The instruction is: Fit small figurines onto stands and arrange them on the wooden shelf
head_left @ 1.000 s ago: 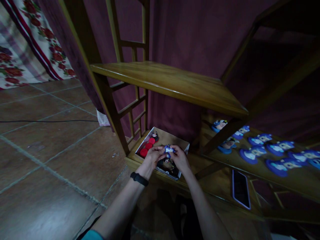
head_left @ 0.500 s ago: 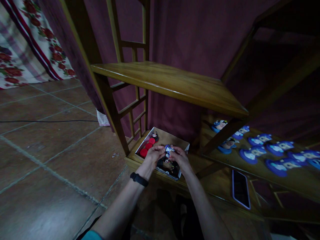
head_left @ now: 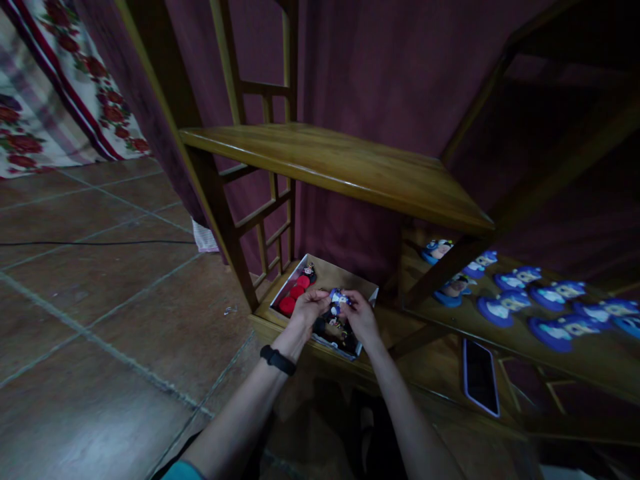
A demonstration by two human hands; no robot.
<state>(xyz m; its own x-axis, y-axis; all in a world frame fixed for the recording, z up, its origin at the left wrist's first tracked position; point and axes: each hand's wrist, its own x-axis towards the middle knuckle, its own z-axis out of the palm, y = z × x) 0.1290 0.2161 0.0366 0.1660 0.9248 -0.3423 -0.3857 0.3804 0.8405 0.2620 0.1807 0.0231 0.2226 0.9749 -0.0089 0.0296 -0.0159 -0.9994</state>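
Between my two hands is a small blue-and-white figurine (head_left: 338, 302), held up over a shallow white box (head_left: 345, 275). My left hand (head_left: 309, 310) pinches its left side, a black band (head_left: 278, 360) around that wrist. My right hand (head_left: 361, 316) grips the other side with the fingertips. Inside the box, several red round pieces (head_left: 291, 300) lie along the left side, with a dark figurine (head_left: 309, 271) at the back corner. More dark figurines (head_left: 341, 333) lie below my hands, partly covered by them.
A wooden shelf board (head_left: 340, 160) juts out above the box. Several blue-and-white figurines on round bases (head_left: 505, 308) stand on the shelf at the right. A phone (head_left: 481, 377) lies on the lower ledge. A black cable (head_left: 100, 243) crosses the tiled floor.
The figurine has turned slightly between my fingers, and my right hand has shifted a little around it. The box and the shelf figurines stay in place.
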